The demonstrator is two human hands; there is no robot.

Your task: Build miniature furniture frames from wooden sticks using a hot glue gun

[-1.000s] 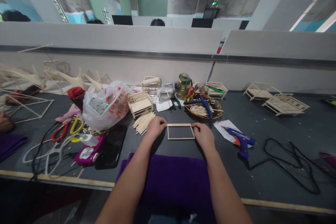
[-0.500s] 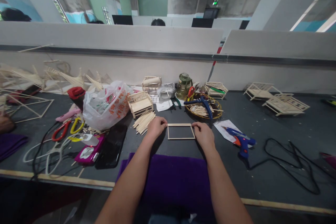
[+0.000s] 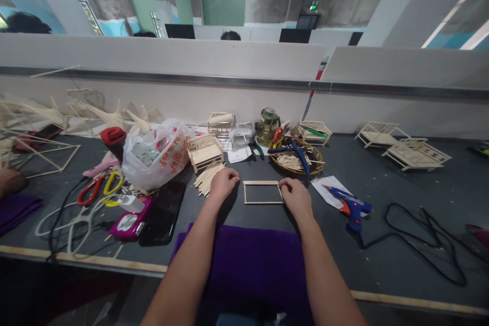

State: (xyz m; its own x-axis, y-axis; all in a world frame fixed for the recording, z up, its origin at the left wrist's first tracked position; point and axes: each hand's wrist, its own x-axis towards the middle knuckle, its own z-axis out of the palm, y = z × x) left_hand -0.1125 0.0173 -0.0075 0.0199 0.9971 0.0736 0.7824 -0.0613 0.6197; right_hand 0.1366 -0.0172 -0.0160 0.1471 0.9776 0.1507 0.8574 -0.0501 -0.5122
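My right hand [image 3: 296,196] has its fingertips narrow against the frame [image 3: 261,183], at its right side near the far corner; I cannot tell whether they pinch the wood or only rest on it. My left hand [image 3: 225,183] is just beside the far left corner, apart from the frame, thumb and forefinger drawn close with nothing visible between them; whether they meet, I cannot tell.

The frame lies flat on the dark table [image 3: 263,218], between my 2 hands and beyond the purple cloth [image 3: 260,254]. To square it well, I judge a light touch is best: fingertips low against the outer edges, even pressure from both sides, and no lifting, since sticks this thin could skew or part at a corner. Using the 2 long sides as a guide, I would check that they run parallel before letting go.

The frame is a pale wooden rectangle, wider than it is deep, with 4 sides and an open middle showing the table. Its far side looks thicker than the near side, as if sticks lay together there. Loose sticks [image 3: 206,179] in the same pale wood lie to the left, beyond my left hand.
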